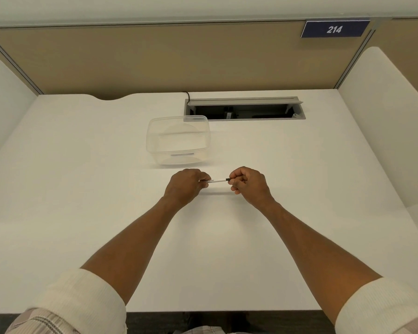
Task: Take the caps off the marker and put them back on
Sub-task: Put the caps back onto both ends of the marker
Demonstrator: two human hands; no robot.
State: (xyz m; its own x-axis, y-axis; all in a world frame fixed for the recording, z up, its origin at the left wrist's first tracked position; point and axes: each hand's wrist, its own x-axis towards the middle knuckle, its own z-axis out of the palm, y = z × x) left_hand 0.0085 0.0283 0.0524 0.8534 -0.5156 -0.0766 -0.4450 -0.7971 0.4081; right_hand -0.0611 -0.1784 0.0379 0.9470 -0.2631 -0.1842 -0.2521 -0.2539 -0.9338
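The white table (82, 189) carries a clear plastic box (178, 139), just behind the hands. Above the table, the left hand (185, 186) and right hand (250, 184) each pinch one end of a thin white marker (216, 181), held level, with a dark band at its right end.

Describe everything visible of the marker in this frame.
The marker is a slim white barrel with small dark print and a black band near its right end. It is held roughly level above the white desk, the left hand gripping one end and the right hand the other. Both ends, and any caps, are hidden.
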